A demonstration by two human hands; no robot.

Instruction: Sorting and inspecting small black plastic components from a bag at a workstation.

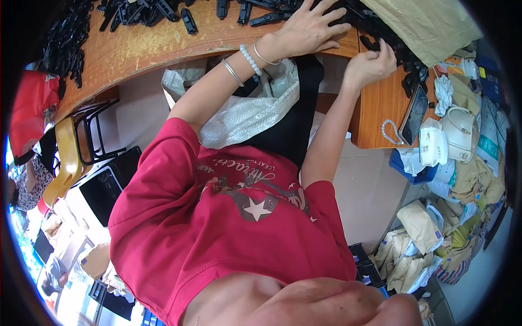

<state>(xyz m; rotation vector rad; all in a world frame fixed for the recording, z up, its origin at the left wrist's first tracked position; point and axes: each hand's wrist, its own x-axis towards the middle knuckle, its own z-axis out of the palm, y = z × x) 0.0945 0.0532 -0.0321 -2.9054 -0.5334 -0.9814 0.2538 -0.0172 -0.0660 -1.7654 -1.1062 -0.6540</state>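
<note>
My left hand (315, 28) reaches over the far edge of the wooden table, its fingers spread and the palm down. Under and beyond its fingertips lie black plastic pieces (269, 19), long and narrow. My right hand (372, 67) is at the right, at the near side of a dark heap of the same black pieces (399, 46). Its fingers are curled together, and a dark piece (368, 42) lies by their tips. Whether that piece is in the fingers is hidden. A white bubble-wrap bag (244, 117) sits open on my lap, below my left forearm.
More black pieces (68, 38) heap at the table's left. A large tan bag (429, 27) stands behind the right heap. A phone (415, 115), a beaded loop (390, 132), a tissue pack (433, 144) and a white handbag (459, 133) are at right. A yellow chair (66, 157) stands left.
</note>
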